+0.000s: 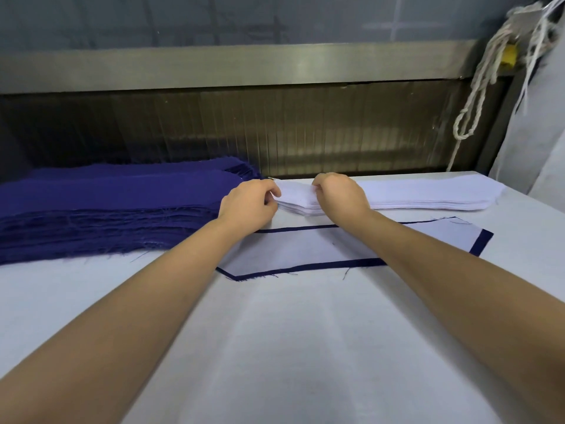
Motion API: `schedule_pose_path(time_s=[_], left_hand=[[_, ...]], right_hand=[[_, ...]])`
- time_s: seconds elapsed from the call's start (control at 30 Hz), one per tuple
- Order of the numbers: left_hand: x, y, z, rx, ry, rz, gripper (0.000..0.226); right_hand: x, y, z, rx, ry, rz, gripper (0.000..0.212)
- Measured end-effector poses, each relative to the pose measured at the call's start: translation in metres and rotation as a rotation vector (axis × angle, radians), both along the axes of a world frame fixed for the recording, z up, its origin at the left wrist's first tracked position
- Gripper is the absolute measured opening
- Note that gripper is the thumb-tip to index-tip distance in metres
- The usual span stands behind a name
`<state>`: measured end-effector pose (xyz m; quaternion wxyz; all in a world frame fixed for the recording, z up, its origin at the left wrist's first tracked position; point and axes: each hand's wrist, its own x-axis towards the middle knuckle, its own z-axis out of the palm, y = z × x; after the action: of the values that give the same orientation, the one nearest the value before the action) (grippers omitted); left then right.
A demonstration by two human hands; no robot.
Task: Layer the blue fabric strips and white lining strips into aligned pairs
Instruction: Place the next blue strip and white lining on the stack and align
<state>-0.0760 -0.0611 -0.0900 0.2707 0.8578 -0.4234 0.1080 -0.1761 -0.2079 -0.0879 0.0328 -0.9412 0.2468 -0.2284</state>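
Ideally, a single strip is peeled off the white lining stack (428, 194), set far back on the table (305, 347), just right of the blue fabric stack (107, 209). Its pointed left end is pinched by the curled left hand (247, 206) and right hand (341, 195). Thin, pale, evenly stacked layers are shown.

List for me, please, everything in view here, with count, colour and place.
blue fabric strips: one tall stack, dark blue, far left of the table
white lining strips: one stack, white, right of the blue stack
layered pair: one, white on blue with blue edges showing, in front of the white stack
table: one, white covering, foreground
metal rail: one, grey, behind the table
cords: one bundle, whitish, hanging upper right
left hand: pinches the left end of the white stack
right hand: grips the white stack beside it
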Motion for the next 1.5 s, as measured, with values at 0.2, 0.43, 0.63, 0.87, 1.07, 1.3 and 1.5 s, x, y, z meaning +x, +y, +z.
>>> schedule_pose_path(time_s=[0.2,0.43,0.63,0.87,1.07,1.3,1.5], left_hand=[[-0.012,-0.017,0.006,-0.273,0.521,-0.180,0.030],[-0.028,-0.039,0.022,-0.237,0.771,-0.176,0.051],[-0.029,-0.052,0.033,-0.384,0.933,-0.057,0.051],[-0.019,-0.042,0.038,-0.745,0.867,0.035,0.031],[-0.007,-0.014,0.038,-0.777,0.877,0.074,0.017],[-0.004,0.022,0.035,-0.721,0.896,0.056,0.028],[-0.002,0.059,0.027,-0.633,0.833,0.027,0.031]], right_hand=[[-0.003,-0.002,0.006,0.145,-0.149,-0.016,0.021],[-0.002,0.003,0.008,0.046,-0.174,-0.006,0.021],[-0.009,0.007,0.004,0.013,-0.251,0.008,0.025],[-0.022,0.003,0.000,0.322,-0.620,0.147,0.033],[-0.027,-0.012,0.001,0.790,-0.693,0.022,0.036],[-0.040,-0.033,0.000,0.974,-0.777,-0.129,0.036],[-0.056,-0.045,-0.002,0.969,-0.770,-0.192,0.033]])
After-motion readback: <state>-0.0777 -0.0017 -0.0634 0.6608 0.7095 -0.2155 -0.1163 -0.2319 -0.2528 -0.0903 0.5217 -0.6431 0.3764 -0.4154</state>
